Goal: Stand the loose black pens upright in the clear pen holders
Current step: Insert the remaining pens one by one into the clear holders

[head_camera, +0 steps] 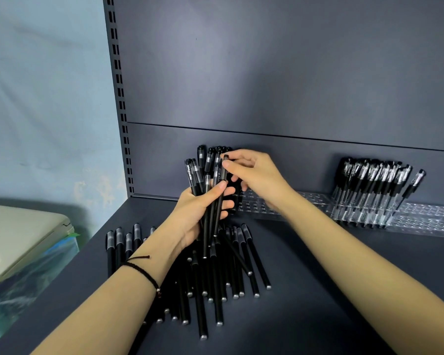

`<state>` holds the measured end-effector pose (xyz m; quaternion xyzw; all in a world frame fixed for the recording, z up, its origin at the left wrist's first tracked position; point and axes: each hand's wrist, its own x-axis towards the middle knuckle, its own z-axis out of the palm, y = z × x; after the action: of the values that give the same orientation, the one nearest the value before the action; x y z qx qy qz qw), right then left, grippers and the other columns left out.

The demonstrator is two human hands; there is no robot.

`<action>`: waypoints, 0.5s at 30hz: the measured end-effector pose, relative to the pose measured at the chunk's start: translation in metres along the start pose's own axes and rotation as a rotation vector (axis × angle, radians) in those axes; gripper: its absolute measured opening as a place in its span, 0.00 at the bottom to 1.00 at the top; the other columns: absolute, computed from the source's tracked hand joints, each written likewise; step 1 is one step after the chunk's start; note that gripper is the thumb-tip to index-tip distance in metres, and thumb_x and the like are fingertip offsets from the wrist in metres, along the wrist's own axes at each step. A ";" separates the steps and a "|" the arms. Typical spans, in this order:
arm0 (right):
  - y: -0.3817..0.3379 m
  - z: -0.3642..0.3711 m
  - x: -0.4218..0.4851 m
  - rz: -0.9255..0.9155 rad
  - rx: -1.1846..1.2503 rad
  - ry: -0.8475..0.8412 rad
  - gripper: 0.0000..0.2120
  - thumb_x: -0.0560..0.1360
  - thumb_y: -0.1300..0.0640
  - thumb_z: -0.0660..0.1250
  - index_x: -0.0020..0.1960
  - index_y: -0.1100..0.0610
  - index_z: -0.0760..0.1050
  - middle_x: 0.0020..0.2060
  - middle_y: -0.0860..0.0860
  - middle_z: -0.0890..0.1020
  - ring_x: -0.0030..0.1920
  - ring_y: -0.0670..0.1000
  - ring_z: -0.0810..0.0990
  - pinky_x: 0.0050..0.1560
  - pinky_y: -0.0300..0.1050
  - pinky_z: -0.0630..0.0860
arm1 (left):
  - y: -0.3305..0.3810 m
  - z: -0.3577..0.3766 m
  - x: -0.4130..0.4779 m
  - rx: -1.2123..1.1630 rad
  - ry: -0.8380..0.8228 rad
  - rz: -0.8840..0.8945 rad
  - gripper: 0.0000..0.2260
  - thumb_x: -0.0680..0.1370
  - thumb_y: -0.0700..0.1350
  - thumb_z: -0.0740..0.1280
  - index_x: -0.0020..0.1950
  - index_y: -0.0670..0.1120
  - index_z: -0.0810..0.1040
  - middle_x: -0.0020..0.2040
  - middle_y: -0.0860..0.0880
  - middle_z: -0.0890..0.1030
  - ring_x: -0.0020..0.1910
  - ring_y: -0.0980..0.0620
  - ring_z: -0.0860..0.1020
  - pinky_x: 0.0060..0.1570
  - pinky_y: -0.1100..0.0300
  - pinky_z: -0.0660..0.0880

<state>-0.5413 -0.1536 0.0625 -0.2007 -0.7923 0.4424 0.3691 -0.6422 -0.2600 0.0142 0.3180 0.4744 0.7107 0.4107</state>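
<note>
Pens (217, 285), black and loose, lie in a heap on the dark shelf (318, 290), right of a lidded plastic box (18, 234) at the far left. Above the heap, the left hand (195, 213) has its fingers wrapped around an upright bundle of pens (203, 170). The right hand (254, 175) pinches the top of one pen (223, 176) in that bundle between thumb and fingertips. Further right, a clear holder (420, 219) sits against the back panel, with a row of pens (369, 180) standing tilted in it.
</note>
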 end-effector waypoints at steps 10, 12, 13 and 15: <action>-0.004 -0.013 0.001 0.111 0.352 0.099 0.08 0.79 0.64 0.63 0.55 0.53 0.74 0.47 0.54 0.85 0.45 0.50 0.82 0.42 0.43 0.80 | -0.003 0.001 0.002 -0.014 0.004 -0.015 0.10 0.76 0.46 0.71 0.53 0.41 0.80 0.47 0.46 0.86 0.36 0.54 0.83 0.32 0.63 0.78; -0.004 -0.015 0.001 0.112 0.337 0.109 0.07 0.79 0.61 0.65 0.56 0.54 0.75 0.46 0.53 0.85 0.44 0.50 0.82 0.41 0.42 0.81 | -0.003 0.002 0.002 -0.003 0.002 -0.013 0.07 0.75 0.43 0.72 0.51 0.41 0.81 0.44 0.46 0.86 0.35 0.54 0.83 0.33 0.63 0.79; -0.003 -0.015 0.000 0.108 0.322 0.113 0.07 0.78 0.60 0.67 0.56 0.55 0.76 0.46 0.53 0.85 0.43 0.49 0.82 0.41 0.42 0.81 | -0.004 0.002 0.002 0.004 0.004 -0.013 0.06 0.74 0.41 0.72 0.50 0.41 0.81 0.42 0.46 0.86 0.34 0.54 0.83 0.33 0.63 0.79; -0.001 -0.016 0.000 0.088 0.307 0.140 0.08 0.77 0.61 0.68 0.56 0.56 0.76 0.44 0.54 0.84 0.41 0.49 0.82 0.41 0.40 0.82 | -0.005 0.003 0.002 -0.006 0.008 -0.017 0.06 0.74 0.40 0.72 0.49 0.40 0.81 0.41 0.47 0.86 0.35 0.54 0.84 0.34 0.63 0.80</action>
<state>-0.5292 -0.1452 0.0689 -0.2068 -0.6782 0.5588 0.4301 -0.6397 -0.2560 0.0111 0.3100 0.4768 0.7099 0.4154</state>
